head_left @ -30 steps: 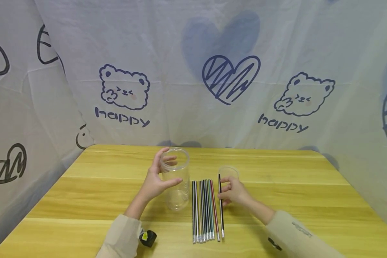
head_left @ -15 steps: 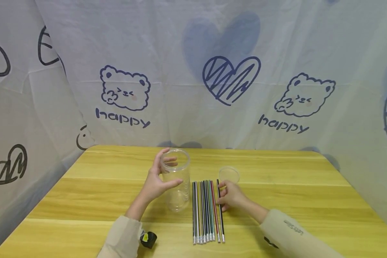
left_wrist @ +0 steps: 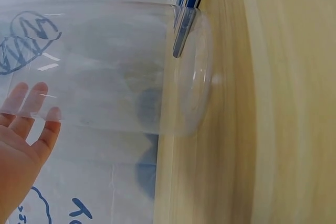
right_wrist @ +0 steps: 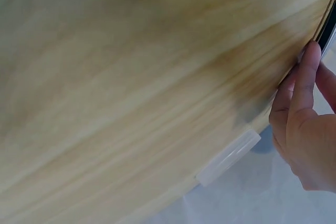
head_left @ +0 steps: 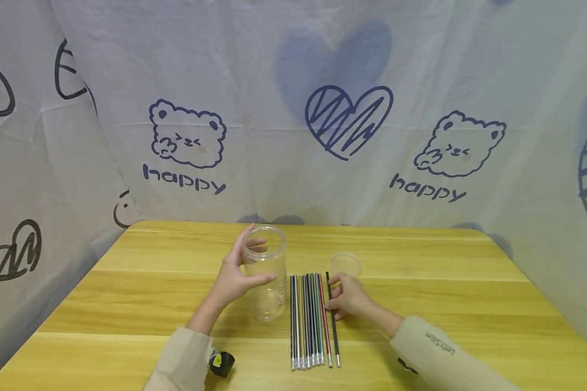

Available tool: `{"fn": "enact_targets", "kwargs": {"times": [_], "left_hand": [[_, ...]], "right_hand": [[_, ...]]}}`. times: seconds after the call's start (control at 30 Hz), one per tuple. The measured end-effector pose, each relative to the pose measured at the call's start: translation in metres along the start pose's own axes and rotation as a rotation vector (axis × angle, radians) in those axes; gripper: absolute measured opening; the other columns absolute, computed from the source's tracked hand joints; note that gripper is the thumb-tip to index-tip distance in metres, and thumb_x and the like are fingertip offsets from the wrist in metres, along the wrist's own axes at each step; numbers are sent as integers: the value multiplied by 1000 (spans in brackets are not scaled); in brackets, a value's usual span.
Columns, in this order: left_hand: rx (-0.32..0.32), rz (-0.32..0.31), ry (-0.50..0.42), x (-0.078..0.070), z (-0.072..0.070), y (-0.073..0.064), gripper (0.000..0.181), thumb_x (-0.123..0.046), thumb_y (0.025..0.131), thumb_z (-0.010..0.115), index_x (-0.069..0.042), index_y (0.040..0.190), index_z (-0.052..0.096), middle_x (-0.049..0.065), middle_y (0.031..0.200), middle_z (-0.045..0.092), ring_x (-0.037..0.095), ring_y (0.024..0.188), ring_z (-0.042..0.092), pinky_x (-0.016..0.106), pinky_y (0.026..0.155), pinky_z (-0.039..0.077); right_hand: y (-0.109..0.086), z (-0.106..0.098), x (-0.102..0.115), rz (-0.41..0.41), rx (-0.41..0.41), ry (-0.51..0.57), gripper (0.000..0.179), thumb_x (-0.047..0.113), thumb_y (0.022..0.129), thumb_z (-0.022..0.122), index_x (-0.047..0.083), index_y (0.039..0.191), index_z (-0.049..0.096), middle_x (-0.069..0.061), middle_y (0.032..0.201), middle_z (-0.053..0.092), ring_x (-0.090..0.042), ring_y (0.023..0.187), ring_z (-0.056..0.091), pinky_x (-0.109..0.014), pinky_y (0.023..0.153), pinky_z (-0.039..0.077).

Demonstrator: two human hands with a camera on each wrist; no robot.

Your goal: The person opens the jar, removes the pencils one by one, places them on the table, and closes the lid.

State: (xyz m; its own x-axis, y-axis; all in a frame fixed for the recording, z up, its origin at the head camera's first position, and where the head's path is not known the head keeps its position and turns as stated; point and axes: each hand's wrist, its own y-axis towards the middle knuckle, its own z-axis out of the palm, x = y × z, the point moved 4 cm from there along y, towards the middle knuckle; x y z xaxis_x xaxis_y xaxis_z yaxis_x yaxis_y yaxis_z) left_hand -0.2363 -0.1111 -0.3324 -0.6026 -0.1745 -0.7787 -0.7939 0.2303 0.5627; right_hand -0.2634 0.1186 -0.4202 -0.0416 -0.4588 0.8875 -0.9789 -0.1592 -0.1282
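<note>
A clear plastic jar point(head_left: 266, 296) stands upright and uncapped on the table; in the left wrist view the jar point(left_wrist: 105, 66) looks see-through with nothing inside. My left hand point(head_left: 237, 279) holds it from the left, thumb at the near side and fingers behind. A row of pencils point(head_left: 307, 320) lies side by side to its right, mostly dark, with some white, yellow, green and red, and silver ends towards me. Just right of the red one, my right hand point(head_left: 349, 296) pinches a black pencil point(head_left: 333, 331), which lies nearly parallel to the row.
Behind my right hand a round clear lid point(head_left: 345, 264) lies flat on the wooden table point(head_left: 420, 271). A white cloth point(head_left: 283, 179) with printed bears and hearts hangs beyond the table's far edge. Dark straps point(head_left: 222, 363) sit at the sleeves.
My right hand has brought the black pencil down and slightly left, closer to the row, uncovering the lid behind it. The left hand and jar have stayed put.
</note>
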Motion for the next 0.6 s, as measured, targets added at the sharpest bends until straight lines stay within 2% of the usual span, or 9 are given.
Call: {"fn": "enact_targets", "kwargs": {"times": [0.17, 0.47, 0.6], "left_hand": [[0, -14, 33, -1, 0, 1, 83, 5, 62, 76, 6, 131, 31, 24, 119, 50, 38, 106, 48, 35, 84, 41], [3, -26, 48, -2, -1, 1, 85, 5, 59, 78, 7, 131, 32, 26, 116, 50, 38, 103, 50, 47, 85, 41], [20, -54, 32, 11, -1, 1, 93, -1, 58, 81, 1, 134, 29, 23, 119, 49, 36, 104, 49, 51, 87, 38]], "right_hand": [[-1, 0, 1, 4, -2, 27, 46, -18, 67, 64, -10, 108, 45, -13, 74, 48, -18, 48, 52, -31, 45, 50], [-3, 0, 2, 7, -17, 24, 43, -17, 67, 65, -9, 106, 47, -13, 74, 49, -17, 49, 53, -31, 45, 50], [-4, -1, 1, 4, -21, 29, 43, -16, 67, 66, -10, 105, 47, -12, 73, 50, -17, 49, 53, -31, 45, 50]]}}
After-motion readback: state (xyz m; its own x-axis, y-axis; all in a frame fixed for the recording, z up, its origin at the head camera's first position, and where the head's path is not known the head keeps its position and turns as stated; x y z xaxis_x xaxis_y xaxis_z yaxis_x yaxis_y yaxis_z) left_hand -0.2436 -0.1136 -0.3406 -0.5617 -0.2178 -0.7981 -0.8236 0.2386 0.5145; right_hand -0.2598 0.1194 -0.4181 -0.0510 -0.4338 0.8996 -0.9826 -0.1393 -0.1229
